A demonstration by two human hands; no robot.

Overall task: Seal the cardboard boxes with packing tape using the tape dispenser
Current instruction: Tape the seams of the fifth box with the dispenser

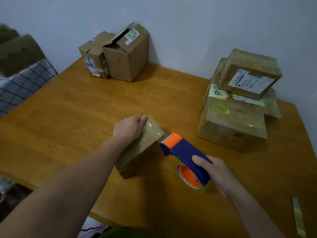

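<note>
left hand (128, 128) grips box (142, 152); taped stack (235, 121) near dispenser (183, 150).

1. A home room, not a workplace: a wooden table (77, 109) pushed against a plain painted wall (188, 23).
2. Checked bedding (22, 83) lies just beside the table's left edge.
3. Used, labelled boxes (127, 62) stand on the table in small piles.
</note>
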